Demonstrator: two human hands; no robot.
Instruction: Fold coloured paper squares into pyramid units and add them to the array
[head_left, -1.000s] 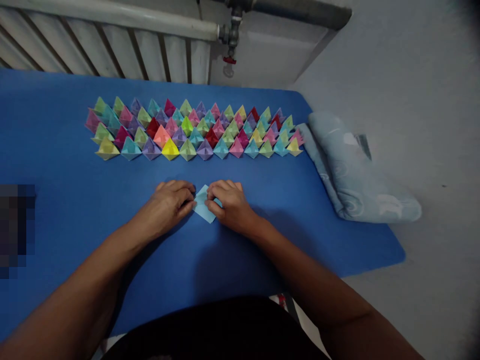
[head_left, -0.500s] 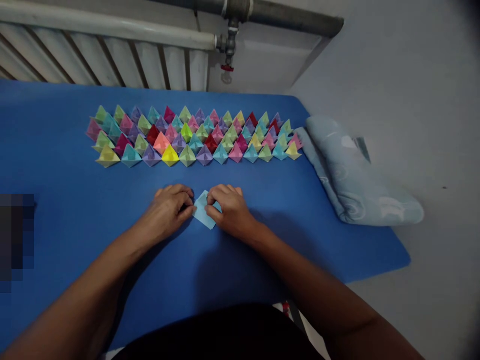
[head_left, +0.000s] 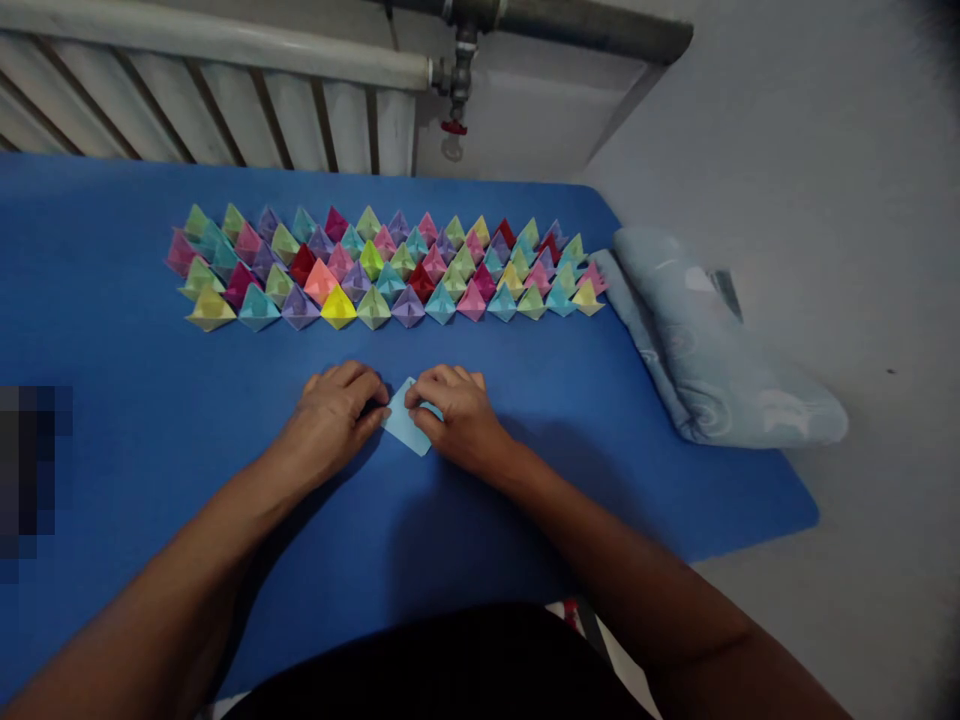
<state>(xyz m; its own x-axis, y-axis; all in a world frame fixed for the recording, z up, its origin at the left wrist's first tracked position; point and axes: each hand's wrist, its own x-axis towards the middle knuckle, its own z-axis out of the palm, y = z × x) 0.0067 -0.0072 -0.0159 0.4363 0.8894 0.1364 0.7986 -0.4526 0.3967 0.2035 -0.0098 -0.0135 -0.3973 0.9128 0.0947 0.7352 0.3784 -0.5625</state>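
Observation:
A small light-blue sheet of folding paper (head_left: 403, 424) lies on the blue table top, its corners pointing up and down. My left hand (head_left: 341, 408) pinches its left corner between thumb and fingers. From the other side my right hand (head_left: 456, 412) has thumb and fingertips closed on the paper, covering its right part. Beyond both hands stand folded paper boats (head_left: 373, 308) in many colours, set in several close rows.
A folded grey-blue blanket (head_left: 697, 350) rests on the table's (head_left: 300, 570) right side, against the wall. Behind the table are a white radiator (head_left: 217, 110) and a pipe valve with a red handle (head_left: 454, 127). A blurred-out patch (head_left: 26, 460) sits at the left edge.
My right hand's fingertips have shifted slightly left across the paper. My left hand keeps its place at the left corner. The whole view has tilted a little.

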